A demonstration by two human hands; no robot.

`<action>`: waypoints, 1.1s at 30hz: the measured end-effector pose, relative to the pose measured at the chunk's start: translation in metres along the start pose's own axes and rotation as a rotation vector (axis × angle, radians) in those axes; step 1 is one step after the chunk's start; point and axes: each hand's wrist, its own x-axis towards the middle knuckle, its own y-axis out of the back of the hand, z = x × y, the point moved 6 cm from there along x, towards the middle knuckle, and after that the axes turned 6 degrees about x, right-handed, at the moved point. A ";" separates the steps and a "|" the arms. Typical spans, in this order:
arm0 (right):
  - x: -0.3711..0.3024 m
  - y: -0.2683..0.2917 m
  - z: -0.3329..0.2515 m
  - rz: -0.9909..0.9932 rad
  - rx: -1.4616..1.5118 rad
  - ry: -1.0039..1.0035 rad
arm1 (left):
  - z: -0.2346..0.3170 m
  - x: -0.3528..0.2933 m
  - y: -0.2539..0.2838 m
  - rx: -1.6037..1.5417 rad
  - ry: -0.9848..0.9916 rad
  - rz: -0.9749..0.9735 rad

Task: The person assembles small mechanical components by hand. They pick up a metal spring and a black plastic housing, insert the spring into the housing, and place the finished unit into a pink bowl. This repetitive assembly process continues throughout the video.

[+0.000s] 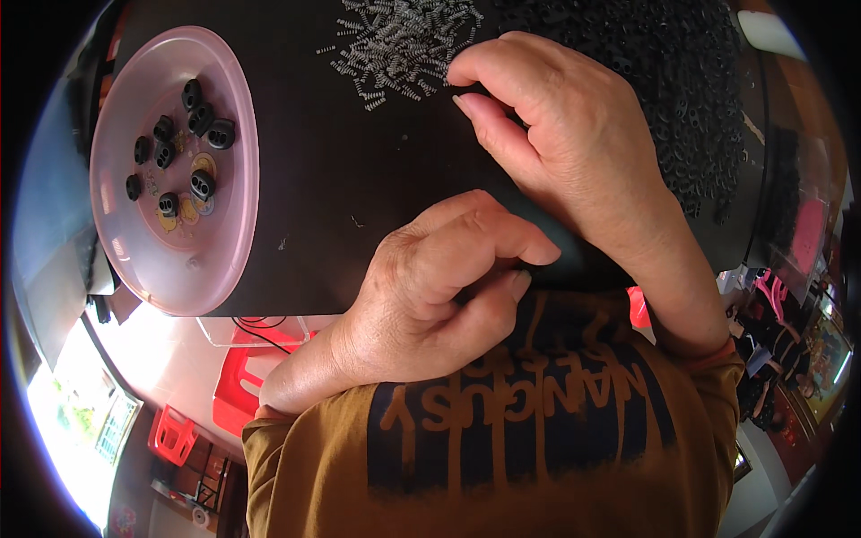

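My right hand (569,130) reaches over the black tabletop to the near right edge of a pile of small metal coil springs (404,40). Its thumb and index fingertips stand slightly apart beside the springs, with nothing visible between them. Closer to my body, my left hand (439,282) is closed, thumb and curled index finger drawn together. Whatever it holds is hidden by the fingers. At the left lies a round pink translucent plastic dish (202,269) with several black two-holed plastic cord locks (203,186) in it.
A wide heap of small black plastic parts (691,117) spreads over the table's right side. Beyond it is a clear plastic container (812,206) with something pink. Red plastic stools (172,435) stand on the floor at lower left. A dark cable (260,332) hangs below the table's near edge.
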 end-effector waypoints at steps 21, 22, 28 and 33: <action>0.012 -0.005 -0.003 -0.149 -0.080 -0.134 | 0.000 0.000 0.001 -0.005 -0.003 0.012; 0.013 -0.005 -0.004 -0.175 -0.065 -0.128 | -0.001 -0.001 0.001 -0.005 -0.007 0.018; 0.007 0.001 -0.006 -0.104 -0.021 -0.047 | -0.002 -0.002 0.002 -0.046 -0.010 0.017; -0.003 0.014 -0.003 -0.132 0.352 -0.198 | -0.012 -0.013 0.011 -0.380 0.157 0.297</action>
